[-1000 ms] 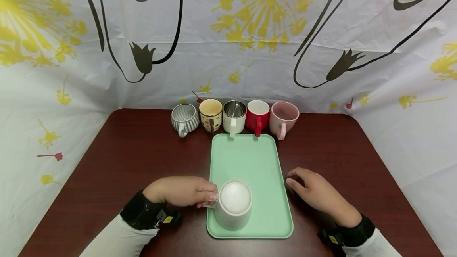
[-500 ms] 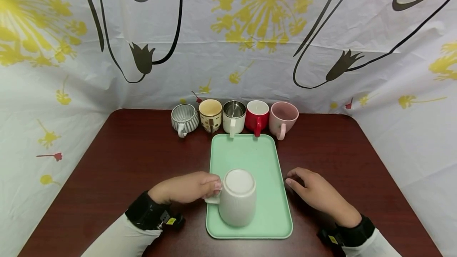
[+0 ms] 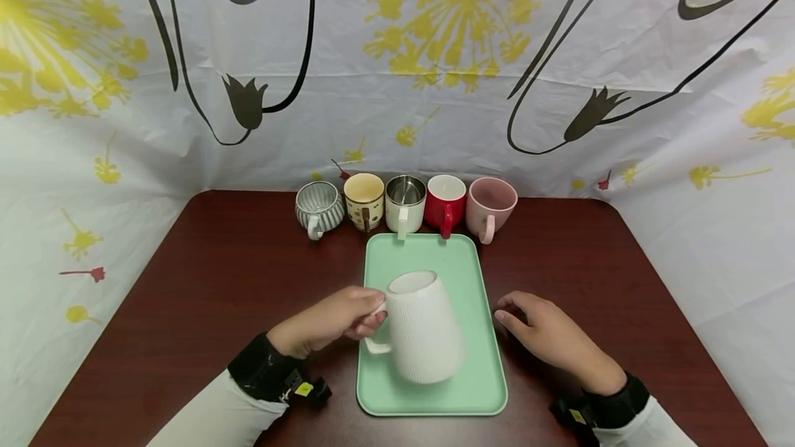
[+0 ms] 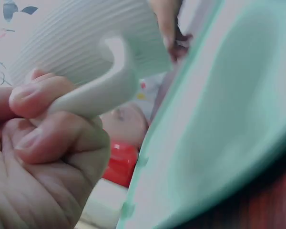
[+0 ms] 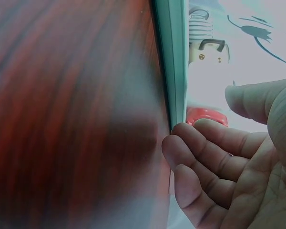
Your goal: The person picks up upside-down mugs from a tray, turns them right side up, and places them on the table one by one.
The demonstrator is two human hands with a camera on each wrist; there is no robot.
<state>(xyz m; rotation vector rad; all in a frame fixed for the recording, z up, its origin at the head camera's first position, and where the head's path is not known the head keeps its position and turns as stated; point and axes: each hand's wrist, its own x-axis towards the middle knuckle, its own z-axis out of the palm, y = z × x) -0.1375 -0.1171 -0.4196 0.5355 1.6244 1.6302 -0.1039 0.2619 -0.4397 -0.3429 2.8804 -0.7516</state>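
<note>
A white ribbed mug [image 3: 428,330] hangs tilted over the green tray [image 3: 435,254], its base upward and its mouth hidden below. My left hand [image 3: 338,319] grips it by the handle [image 4: 97,93]; in the left wrist view the fingers curl round that handle. Beside the tray's right edge, my right hand [image 3: 546,330] rests on the table with its fingers loosely bent and nothing in them. The right wrist view shows those fingertips [image 5: 171,148] close to the tray's side; whether they touch it I cannot tell.
Along the table's back edge stand a grey striped mug [image 3: 319,207], a yellow spotted mug [image 3: 355,202], a white mug with a metal inside [image 3: 397,216], a red mug [image 3: 437,212] and a pink mug [image 3: 481,212]. A patterned cloth [image 3: 348,33] hangs behind the dark wooden table [image 3: 248,261].
My left hand has lifted the white mug by its handle and moved it slightly right and away, tipping it from upside down toward its side. My right hand has stayed still.
</note>
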